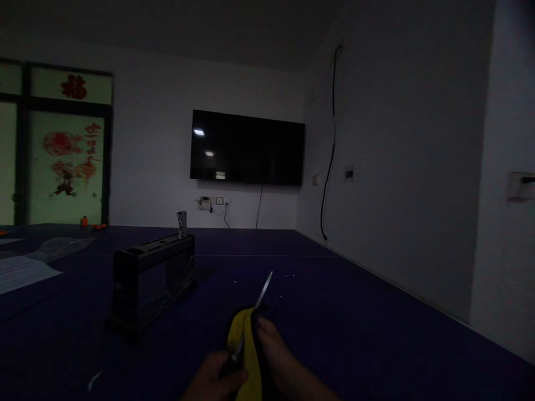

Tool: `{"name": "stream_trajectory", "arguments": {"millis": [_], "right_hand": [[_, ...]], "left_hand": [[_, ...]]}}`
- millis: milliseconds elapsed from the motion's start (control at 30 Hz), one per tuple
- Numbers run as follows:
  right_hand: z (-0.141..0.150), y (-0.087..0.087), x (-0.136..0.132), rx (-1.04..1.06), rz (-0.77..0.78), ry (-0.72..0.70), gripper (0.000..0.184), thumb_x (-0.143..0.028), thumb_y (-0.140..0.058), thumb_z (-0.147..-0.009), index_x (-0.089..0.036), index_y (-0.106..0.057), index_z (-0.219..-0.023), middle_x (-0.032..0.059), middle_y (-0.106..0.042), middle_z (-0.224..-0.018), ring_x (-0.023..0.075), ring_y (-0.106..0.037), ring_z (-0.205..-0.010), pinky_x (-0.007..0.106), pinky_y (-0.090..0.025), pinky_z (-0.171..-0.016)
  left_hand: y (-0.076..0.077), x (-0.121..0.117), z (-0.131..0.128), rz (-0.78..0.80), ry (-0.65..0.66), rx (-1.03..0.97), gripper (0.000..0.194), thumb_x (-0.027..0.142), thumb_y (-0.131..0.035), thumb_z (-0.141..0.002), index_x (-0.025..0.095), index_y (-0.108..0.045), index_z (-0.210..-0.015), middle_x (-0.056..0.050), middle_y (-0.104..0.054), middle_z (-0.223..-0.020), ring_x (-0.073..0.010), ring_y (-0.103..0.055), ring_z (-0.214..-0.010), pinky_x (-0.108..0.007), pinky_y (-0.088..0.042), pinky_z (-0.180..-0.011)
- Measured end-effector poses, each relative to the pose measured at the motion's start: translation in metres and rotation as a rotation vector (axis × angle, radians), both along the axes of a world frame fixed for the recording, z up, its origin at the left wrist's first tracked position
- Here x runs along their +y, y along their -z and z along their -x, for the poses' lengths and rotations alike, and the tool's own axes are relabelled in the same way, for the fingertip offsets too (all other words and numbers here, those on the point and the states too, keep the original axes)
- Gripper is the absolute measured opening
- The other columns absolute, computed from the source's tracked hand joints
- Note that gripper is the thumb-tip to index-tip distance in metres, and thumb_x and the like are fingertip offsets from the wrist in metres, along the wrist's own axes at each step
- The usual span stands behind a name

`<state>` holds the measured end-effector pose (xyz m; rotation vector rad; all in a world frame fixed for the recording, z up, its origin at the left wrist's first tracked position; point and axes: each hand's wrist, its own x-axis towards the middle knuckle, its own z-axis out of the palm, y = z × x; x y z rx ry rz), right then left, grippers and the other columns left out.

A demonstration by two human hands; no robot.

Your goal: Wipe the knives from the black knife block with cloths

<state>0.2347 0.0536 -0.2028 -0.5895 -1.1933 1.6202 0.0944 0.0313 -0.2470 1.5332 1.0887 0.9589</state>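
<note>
Hands low at 6 o'clock over dark blue table [334,312]. Left hand [217,379] clenched around knife [251,323] handle, blade aimed toward 1 o'clock. Right hand [273,348] pinches yellow cloth [246,345] against blade. Black knife rack [150,278] at 10 o'clock. Wall television [246,147] at 12 o'clock.

Ahead of me I see a dark knife block [152,278] standing on the purple table [334,301], with one handle [181,224] sticking up from its far end. Papers [20,272] lie at the left. A black television [246,147] hangs on the white wall, a cable [332,145] running down the right wall.
</note>
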Motion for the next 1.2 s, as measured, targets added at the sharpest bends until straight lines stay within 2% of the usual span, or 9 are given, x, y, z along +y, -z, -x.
{"name": "stream_trajectory", "arguments": {"millis": [167,400,567,767,900,1000,1100,1200], "right_hand": [[-0.009,-0.007,0.008,0.012,-0.013,0.075,0.037,-0.046,-0.075,-0.061,-0.014,-0.067,-0.078,0.0042,-0.068,-0.065,0.0216,-0.065,-0.064,0.036,-0.048,-0.069],[-0.012,-0.008,0.010,0.021,-0.006,0.125,0.042,-0.052,-0.075,-0.058,-0.015,-0.066,-0.076,0.0033,-0.066,-0.062,0.0231,-0.065,-0.065,0.037,-0.048,-0.068],[-0.009,-0.005,0.004,0.002,0.024,0.140,0.048,-0.058,-0.075,-0.056,-0.015,-0.064,-0.076,0.0036,-0.066,-0.064,0.0233,-0.065,-0.066,0.037,-0.049,-0.067],[-0.003,-0.005,-0.003,-0.002,0.015,0.105,0.049,-0.059,-0.072,-0.060,-0.015,-0.065,-0.078,0.0043,-0.066,-0.064,0.0234,-0.065,-0.068,0.037,-0.049,-0.068],[0.000,-0.005,-0.006,-0.008,0.002,0.061,0.055,-0.062,-0.071,-0.059,-0.014,-0.065,-0.085,0.0056,-0.067,-0.069,0.0236,-0.065,-0.069,0.037,-0.049,-0.068],[0.000,-0.003,-0.007,-0.023,0.006,0.078,0.053,-0.061,-0.070,-0.061,-0.014,-0.066,-0.086,0.0056,-0.067,-0.068,0.0237,-0.065,-0.069,0.036,-0.050,-0.067],[0.000,0.000,-0.005,-0.006,0.022,0.104,0.051,-0.061,-0.070,-0.060,-0.015,-0.065,-0.082,0.0046,-0.067,-0.066,0.0236,-0.065,-0.067,0.036,-0.050,-0.067],[0.001,0.001,-0.004,-0.001,0.044,0.120,0.051,-0.062,-0.071,-0.057,-0.016,-0.064,-0.079,0.0039,-0.066,-0.064,0.0236,-0.065,-0.066,0.036,-0.050,-0.065]], "left_hand": [[0.007,0.000,0.005,0.007,0.013,-0.001,0.053,0.071,-0.061,-0.057,0.020,-0.048,-0.066,0.008,-0.037,-0.052,-0.0090,-0.035,-0.051,-0.021,-0.025,-0.048],[0.007,-0.001,0.004,-0.030,0.044,0.014,0.054,0.072,-0.060,-0.059,0.020,-0.045,-0.064,0.008,-0.033,-0.053,-0.0087,-0.032,-0.053,-0.022,-0.025,-0.051],[0.004,-0.005,0.003,-0.076,-0.025,0.047,0.062,0.079,-0.057,-0.054,0.020,-0.046,-0.069,0.006,-0.036,-0.061,-0.0093,-0.033,-0.058,-0.022,-0.026,-0.054],[0.005,-0.001,0.004,-0.060,0.006,0.119,0.065,0.084,-0.050,-0.052,0.021,-0.042,-0.061,0.007,-0.031,-0.054,-0.0089,-0.029,-0.054,-0.022,-0.020,-0.048],[0.001,-0.006,0.002,-0.070,0.013,0.072,0.062,0.080,-0.053,-0.056,0.020,-0.044,-0.064,0.006,-0.034,-0.056,-0.0090,-0.032,-0.055,-0.021,-0.023,-0.049],[-0.002,-0.011,0.002,-0.051,0.003,0.051,0.061,0.078,-0.055,-0.057,0.019,-0.047,-0.069,0.005,-0.038,-0.061,-0.0096,-0.036,-0.058,-0.021,-0.026,-0.050],[-0.001,-0.012,0.003,-0.016,-0.040,0.062,0.065,0.079,-0.056,-0.054,0.018,-0.048,-0.074,0.005,-0.041,-0.062,-0.0102,-0.038,-0.058,-0.021,-0.028,-0.049],[0.003,-0.008,0.003,-0.002,-0.025,0.089,0.062,0.079,-0.055,-0.055,0.020,-0.048,-0.071,0.007,-0.038,-0.055,-0.0092,-0.035,-0.052,-0.022,-0.025,-0.047]]}}
